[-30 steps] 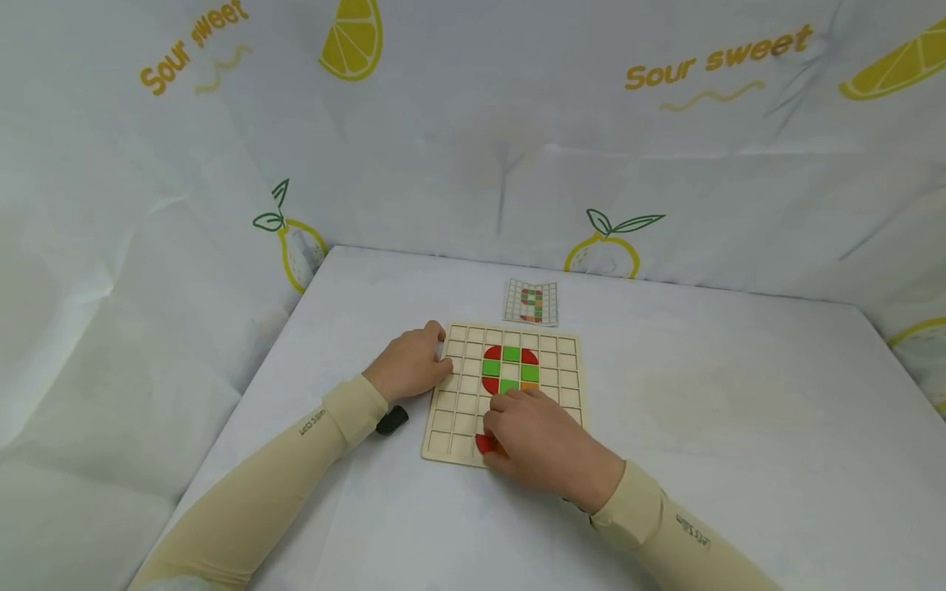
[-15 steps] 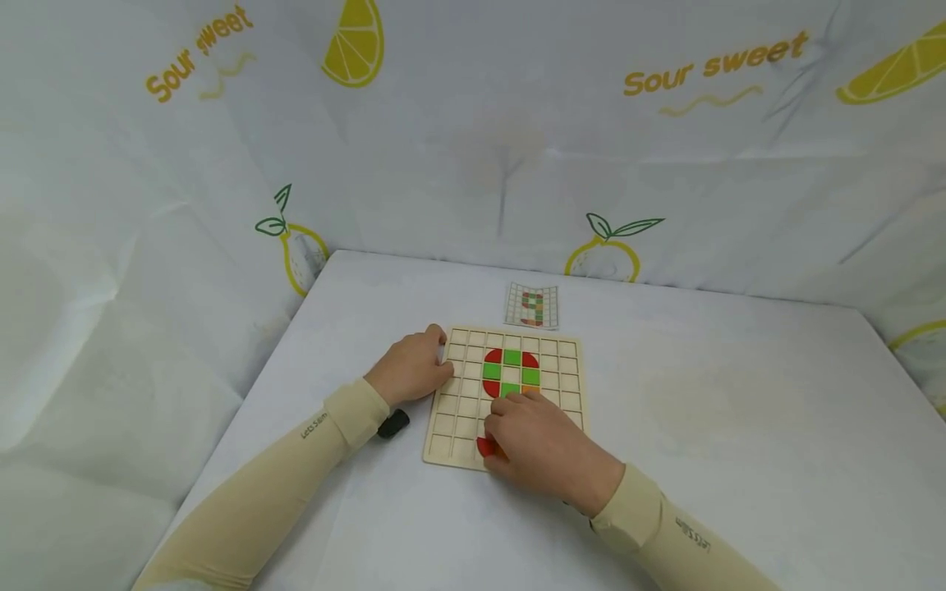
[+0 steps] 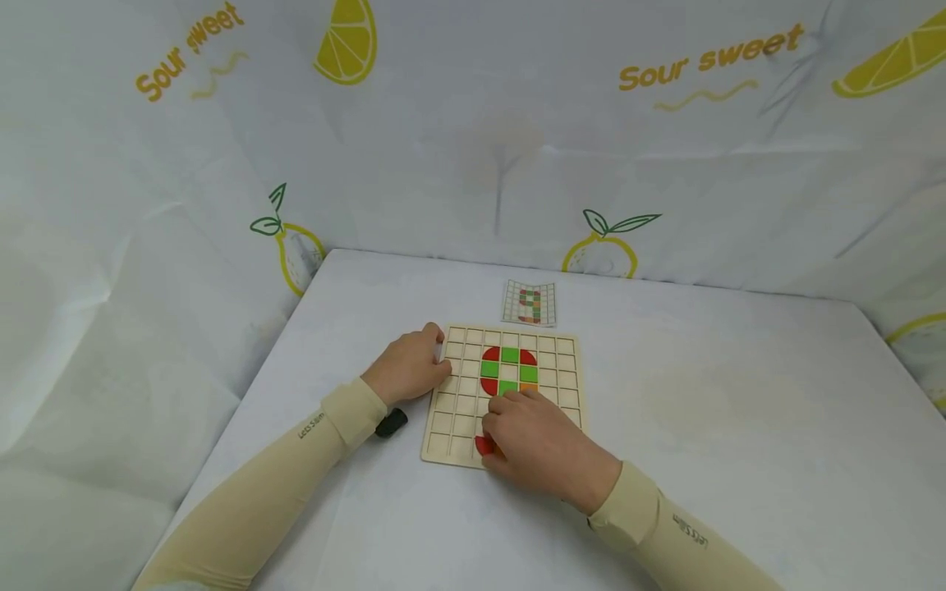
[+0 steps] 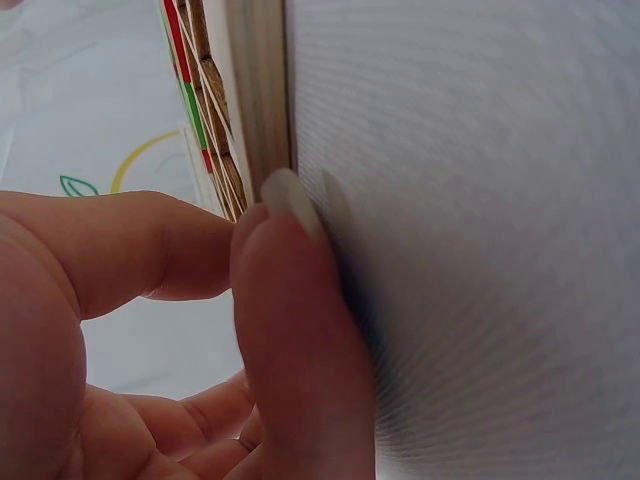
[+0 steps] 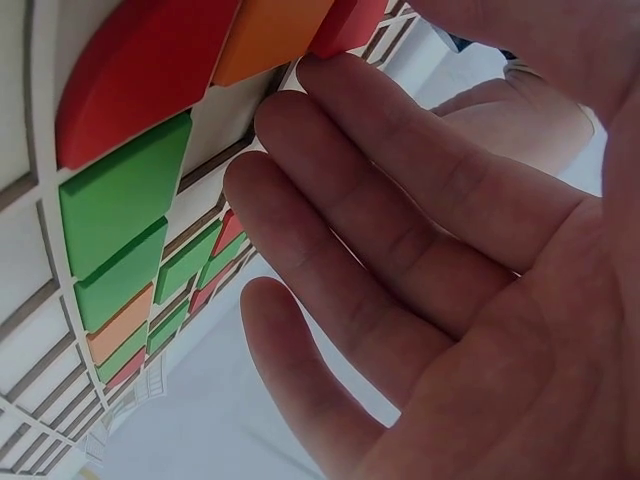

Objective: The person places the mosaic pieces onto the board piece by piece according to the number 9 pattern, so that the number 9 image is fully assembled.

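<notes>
In the head view, my left hand (image 3: 406, 363) is at the left edge of a pale wooden grid board (image 3: 454, 402). The left wrist view shows a thumb and finger meeting at the board's edge (image 4: 258, 90), pinching it. My right hand (image 3: 547, 447) lies over the board's lower right, covering several cells. Its fingers (image 5: 330, 235) reach toward the bottom row without a visible held piece. Red, green and orange pieces fill several cells: an upper green piece (image 3: 510, 355), a bottom red piece (image 3: 484, 446), and an orange piece (image 5: 270, 40) between two red ones.
Behind the board lies a small printed card (image 3: 530, 304) with a coloured grid pattern. A black object (image 3: 392, 422) sits beside the left wrist. The white-covered table (image 3: 739, 394) extends right, with a lemon-print cloth (image 3: 473, 123) at the back.
The head view shifts only slightly. Both hands, the board and its visible pieces keep their places.
</notes>
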Motion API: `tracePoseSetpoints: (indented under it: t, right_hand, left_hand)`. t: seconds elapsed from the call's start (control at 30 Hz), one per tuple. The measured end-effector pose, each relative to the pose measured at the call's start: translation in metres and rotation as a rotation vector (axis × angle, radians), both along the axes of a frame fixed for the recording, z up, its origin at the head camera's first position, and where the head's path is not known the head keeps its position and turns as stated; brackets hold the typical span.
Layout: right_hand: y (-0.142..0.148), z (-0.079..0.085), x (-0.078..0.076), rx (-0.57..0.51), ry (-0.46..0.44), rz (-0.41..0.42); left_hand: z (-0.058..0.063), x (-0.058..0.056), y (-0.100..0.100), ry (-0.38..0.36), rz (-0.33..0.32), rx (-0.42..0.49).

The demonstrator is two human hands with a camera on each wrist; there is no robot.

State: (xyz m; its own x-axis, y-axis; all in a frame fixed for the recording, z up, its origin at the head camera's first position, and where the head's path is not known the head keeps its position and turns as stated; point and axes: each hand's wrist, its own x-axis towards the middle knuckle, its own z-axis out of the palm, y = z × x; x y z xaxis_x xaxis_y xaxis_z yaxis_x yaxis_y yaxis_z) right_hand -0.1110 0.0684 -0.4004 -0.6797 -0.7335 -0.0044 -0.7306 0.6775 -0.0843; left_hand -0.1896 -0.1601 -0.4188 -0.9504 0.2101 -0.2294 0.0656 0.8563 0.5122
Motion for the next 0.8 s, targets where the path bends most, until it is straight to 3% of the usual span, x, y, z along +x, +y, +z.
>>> tracePoseSetpoints:
  t: [0.8]
  right_hand:
    - [0.0008, -0.0016, -0.0003, -0.014, 0.022, 0.006]
  left_hand:
    - [0.0003, -0.0008, -0.0005, 0.007, -0.001, 0.013]
